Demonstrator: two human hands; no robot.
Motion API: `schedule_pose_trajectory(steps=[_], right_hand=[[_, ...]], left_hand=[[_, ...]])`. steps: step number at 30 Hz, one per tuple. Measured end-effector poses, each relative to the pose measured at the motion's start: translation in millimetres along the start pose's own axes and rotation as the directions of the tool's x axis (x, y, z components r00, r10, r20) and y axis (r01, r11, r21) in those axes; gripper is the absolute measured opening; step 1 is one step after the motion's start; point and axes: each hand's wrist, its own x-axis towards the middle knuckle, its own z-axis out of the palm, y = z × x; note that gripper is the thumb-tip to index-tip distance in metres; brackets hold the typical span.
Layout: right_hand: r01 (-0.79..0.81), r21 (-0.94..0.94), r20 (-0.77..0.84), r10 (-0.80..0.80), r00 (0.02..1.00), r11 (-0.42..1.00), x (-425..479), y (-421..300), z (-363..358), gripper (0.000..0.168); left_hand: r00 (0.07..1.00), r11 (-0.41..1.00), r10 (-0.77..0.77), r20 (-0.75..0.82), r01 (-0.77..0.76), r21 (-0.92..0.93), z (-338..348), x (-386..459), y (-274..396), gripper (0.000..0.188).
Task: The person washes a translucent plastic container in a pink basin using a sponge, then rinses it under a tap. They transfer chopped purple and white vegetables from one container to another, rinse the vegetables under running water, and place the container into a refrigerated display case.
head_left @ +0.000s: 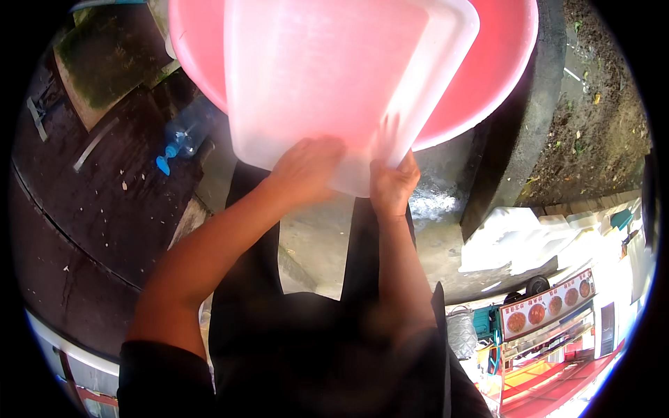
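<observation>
A translucent white plastic tub or tray [324,78] with rounded corners is tilted before me, its near end toward my legs. My right hand [394,185] grips its near right edge, and finger shapes show faintly through the plastic. Blurred, my left hand [308,167] lies against the near part of the tub; its fingertips are indistinct. Behind and beneath the tub is a large round pink plastic basin [481,89], partly covered by it. The tub's far end runs out of the top of the view.
To the left, a clear plastic bottle with a blue top [180,138] lies by a dark board [120,209]. Wet concrete [313,235] shows between my legs. A concrete curb [528,136] borders soil [601,141] at right. A food stall with a picture sign [549,305] stands lower right.
</observation>
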Motion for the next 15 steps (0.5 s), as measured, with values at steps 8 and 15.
schedule_pose_trajectory(steps=[8,15], right_hand=[[-0.078,-0.050,-0.012,0.078,0.997,0.996,-3.9,-11.3,-1.6,0.037],[-0.070,0.033,-0.029,0.071,0.997,0.997,-4.9,-5.5,-5.2,0.036]], left_hand=[[0.974,0.988,0.066,-0.216,-0.094,-0.124,60.8,8.7,28.0,0.062],[0.939,0.980,-0.147,-0.312,0.181,0.083,32.0,-19.9,-22.7,0.060]])
